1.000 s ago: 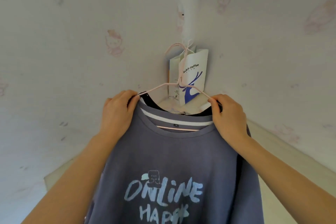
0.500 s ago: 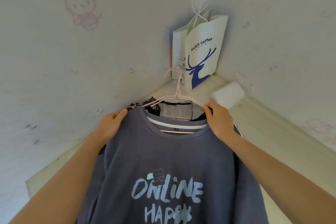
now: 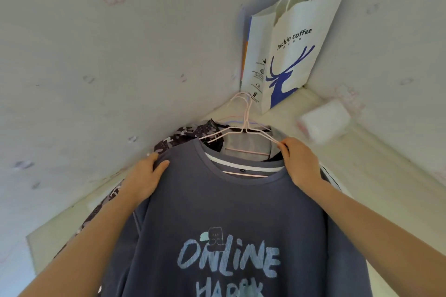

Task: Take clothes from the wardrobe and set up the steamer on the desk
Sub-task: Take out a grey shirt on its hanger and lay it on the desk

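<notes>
A grey-blue sweatshirt (image 3: 231,205) with pale "ONLINE" lettering hangs in front of me on a thin pink hanger (image 3: 243,125). My left hand (image 3: 144,178) grips its left shoulder. My right hand (image 3: 299,164) is closed on the right shoulder, fingertips pinching the hanger's wire arm. Behind it hang other clothes on similar hangers, among them a dark patterned garment (image 3: 173,140) at the left. No steamer shows in this view.
Pale walls with faint pink cartoon prints meet in a corner ahead. A white paper bag (image 3: 292,55) with a blue deer logo stands on the ledge (image 3: 376,152) in that corner. A white roll-like object (image 3: 323,120) lies blurred to its right.
The view has tilted so the bag and ledge sit higher and nearer. The sweatshirt and both hands have dropped lower, and the patterned garment behind has come into sight.
</notes>
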The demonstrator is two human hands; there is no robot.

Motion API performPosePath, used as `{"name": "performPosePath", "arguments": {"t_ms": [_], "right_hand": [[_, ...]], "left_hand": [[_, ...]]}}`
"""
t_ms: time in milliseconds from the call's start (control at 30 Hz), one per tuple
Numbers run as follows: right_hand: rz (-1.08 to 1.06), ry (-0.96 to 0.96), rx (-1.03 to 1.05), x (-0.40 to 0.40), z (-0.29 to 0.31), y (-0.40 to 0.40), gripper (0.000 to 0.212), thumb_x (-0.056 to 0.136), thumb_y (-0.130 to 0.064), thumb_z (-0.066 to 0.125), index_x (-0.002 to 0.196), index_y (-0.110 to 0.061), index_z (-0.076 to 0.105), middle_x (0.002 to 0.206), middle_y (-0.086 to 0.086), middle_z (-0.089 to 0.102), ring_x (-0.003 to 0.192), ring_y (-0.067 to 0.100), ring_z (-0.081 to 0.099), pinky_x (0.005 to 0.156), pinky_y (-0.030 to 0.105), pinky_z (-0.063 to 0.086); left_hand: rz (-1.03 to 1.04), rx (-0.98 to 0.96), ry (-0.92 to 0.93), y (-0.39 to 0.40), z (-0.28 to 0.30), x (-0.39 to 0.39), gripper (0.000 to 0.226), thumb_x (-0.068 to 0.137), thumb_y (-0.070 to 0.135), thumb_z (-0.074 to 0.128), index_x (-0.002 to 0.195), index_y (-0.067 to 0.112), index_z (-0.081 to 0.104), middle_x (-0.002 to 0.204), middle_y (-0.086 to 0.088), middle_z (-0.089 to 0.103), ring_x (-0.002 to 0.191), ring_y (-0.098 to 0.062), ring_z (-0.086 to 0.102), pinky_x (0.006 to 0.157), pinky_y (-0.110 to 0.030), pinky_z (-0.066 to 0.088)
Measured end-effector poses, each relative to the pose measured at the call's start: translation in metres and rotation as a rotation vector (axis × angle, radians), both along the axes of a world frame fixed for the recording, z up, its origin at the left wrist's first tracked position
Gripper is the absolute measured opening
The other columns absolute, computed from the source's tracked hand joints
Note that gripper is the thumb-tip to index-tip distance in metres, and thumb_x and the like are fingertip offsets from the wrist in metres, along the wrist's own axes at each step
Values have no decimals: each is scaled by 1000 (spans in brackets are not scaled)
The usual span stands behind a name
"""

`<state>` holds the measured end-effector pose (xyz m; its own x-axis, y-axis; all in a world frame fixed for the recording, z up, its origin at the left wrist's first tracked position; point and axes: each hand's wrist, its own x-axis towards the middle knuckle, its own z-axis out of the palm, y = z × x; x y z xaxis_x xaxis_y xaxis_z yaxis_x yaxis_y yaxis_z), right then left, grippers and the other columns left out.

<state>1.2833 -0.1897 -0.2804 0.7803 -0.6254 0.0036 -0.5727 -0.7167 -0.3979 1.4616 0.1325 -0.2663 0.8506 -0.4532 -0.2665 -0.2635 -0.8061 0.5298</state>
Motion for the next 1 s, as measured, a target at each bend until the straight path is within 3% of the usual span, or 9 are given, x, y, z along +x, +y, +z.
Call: {"name": "performPosePath", "arguments": {"t_ms": [133, 300, 500, 767, 900, 1000], "right_hand": [[39, -35, -16, 26, 11, -8, 30, 101, -29, 40, 88, -10, 58, 83, 4, 57, 75, 25, 52, 60, 35, 39], [10, -7, -63, 51, 15, -29, 30, 101, -27, 40, 86, -6, 57, 82, 9, 58, 72, 28, 52, 60, 34, 37], [-2, 98, -114, 55, -15, -40, 28, 102, -24, 39, 93, -6, 58, 89, 11, 61, 75, 29, 53, 62, 38, 44], [10, 130, -239, 64, -33, -41, 24, 101, -23, 41, 94, -6, 55, 86, 12, 60, 71, 26, 48, 57, 36, 39], [101, 226, -330, 61, -40, -40, 6, 94, -14, 53, 96, -9, 54, 90, 12, 59, 79, 32, 52, 57, 37, 39], [160, 283, -430, 57, -39, -39, 12, 79, -7, 69, 87, -5, 60, 84, 15, 57, 73, 34, 53, 55, 37, 40]], "left_hand": [[57, -31, -116, -13, 5, 14, 22, 99, 31, 47, 86, 13, 46, 85, -18, 61, 83, -38, 58, 67, -40, 42], [47, 46, -262, -42, 13, 35, 28, 99, 33, 46, 101, 5, 51, 95, -27, 63, 90, -45, 60, 71, -46, 46], [7, 162, -311, -60, -6, 35, 33, 100, 31, 44, 115, 4, 52, 105, -26, 64, 95, -45, 60, 75, -48, 48], [12, 183, -400, -67, -32, 41, 26, 99, 25, 48, 107, 1, 54, 99, -27, 64, 89, -45, 60, 71, -48, 46], [-3, 216, -427, -67, -43, 39, 25, 98, 24, 49, 106, 1, 55, 98, -27, 64, 88, -43, 60, 70, -46, 47], [-39, 233, -433, -63, -48, 34, 26, 97, 23, 50, 108, 0, 55, 103, -26, 64, 96, -43, 58, 73, -46, 46]]}}
